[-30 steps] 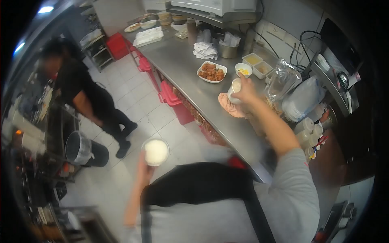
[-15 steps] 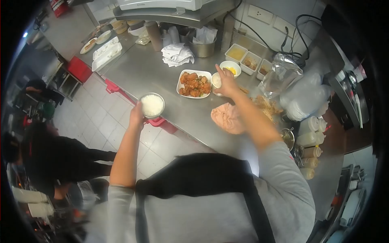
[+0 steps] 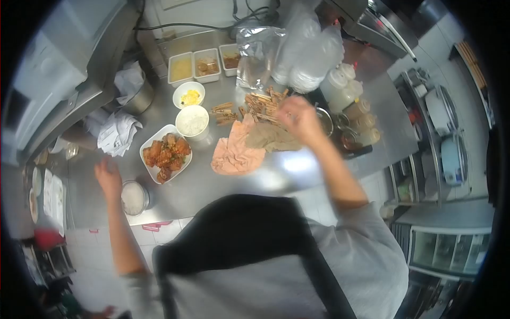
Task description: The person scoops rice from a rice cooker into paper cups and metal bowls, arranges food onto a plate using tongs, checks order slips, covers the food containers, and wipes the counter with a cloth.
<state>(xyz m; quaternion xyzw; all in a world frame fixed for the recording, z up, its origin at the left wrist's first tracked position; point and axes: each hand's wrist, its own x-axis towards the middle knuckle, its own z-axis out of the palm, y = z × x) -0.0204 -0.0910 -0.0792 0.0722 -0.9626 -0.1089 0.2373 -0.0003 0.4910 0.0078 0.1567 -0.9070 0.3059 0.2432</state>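
Note:
My left hand [image 3: 109,178] is off the metal bowl of rice [image 3: 134,198], which rests near the counter's front edge; its fingers look spread, though blurred. My right hand [image 3: 302,121] hovers above a brown cloth [image 3: 273,137], beside a pile of small wooden sticks [image 3: 263,106]. Its fingers are curled and smeared by motion, so any held thing cannot be made out. A peach cloth [image 3: 239,151] lies crumpled left of the brown one. Fried chicken pieces in a square white dish [image 3: 185,171] sit between my hands. Behind it stands a white tub of rice [image 3: 192,123].
A bowl with yellow food [image 3: 188,97] stands behind the rice tub. Three food containers [image 3: 206,65], foil [image 3: 258,56] and plastic bags [image 3: 308,53] line the back. Squeeze bottles [image 3: 357,109] crowd the right, beside a metal pot [image 3: 324,122]. Crumpled papers [image 3: 119,133] lie left.
My view has turned right. The metal rice bowl has gone from my left hand onto the counter. My right hand has left the white rice tub and moved right, over the cloth.

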